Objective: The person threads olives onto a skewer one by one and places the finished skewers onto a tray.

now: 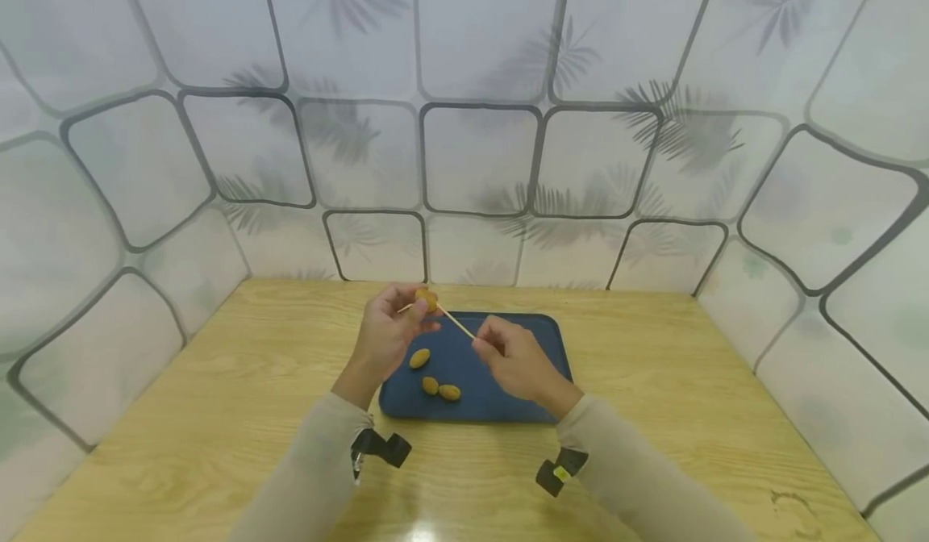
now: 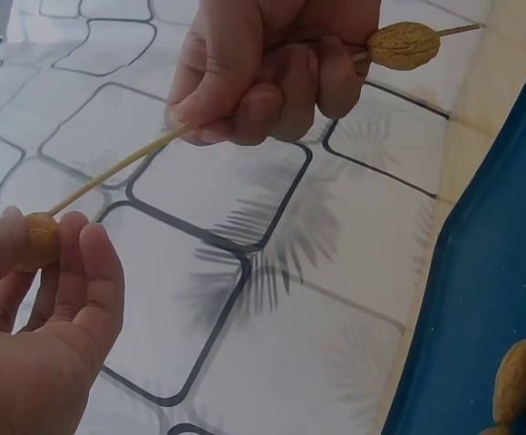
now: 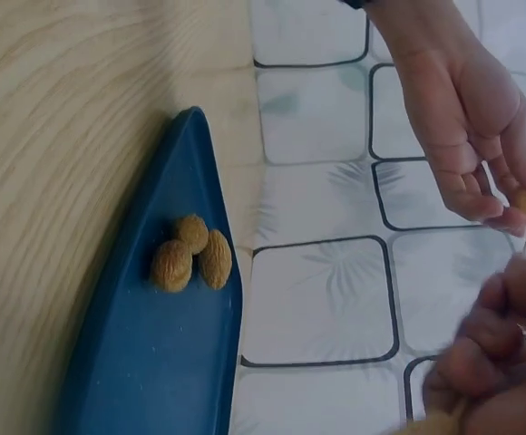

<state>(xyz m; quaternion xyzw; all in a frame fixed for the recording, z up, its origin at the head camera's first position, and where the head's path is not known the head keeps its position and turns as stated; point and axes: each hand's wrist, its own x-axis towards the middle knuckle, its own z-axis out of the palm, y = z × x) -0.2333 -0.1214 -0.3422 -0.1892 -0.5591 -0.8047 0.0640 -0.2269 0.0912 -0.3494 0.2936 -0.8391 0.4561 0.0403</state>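
Observation:
My left hand [image 1: 392,324] pinches a brown wrinkled oval, nut-like piece [image 2: 41,240] between thumb and fingers, above the far left of the blue tray [image 1: 493,381]. A thin wooden skewer [image 2: 122,168] runs from that piece to my right hand [image 1: 515,356], which grips it with curled fingers. Another wrinkled piece [image 2: 404,45] sits on the skewer on the far side of my right hand, with the stick's end poking out beyond it. Three more wrinkled pieces lie on the tray, one [image 1: 419,358] apart and two [image 1: 431,385] side by side.
The tray lies on a light wood-grain table [image 1: 239,381]. A pale wall covering [image 1: 479,163] with dark outlined tiles and leaf prints encloses the back and sides. Black camera straps [image 1: 381,447] circle both wrists over light sleeves.

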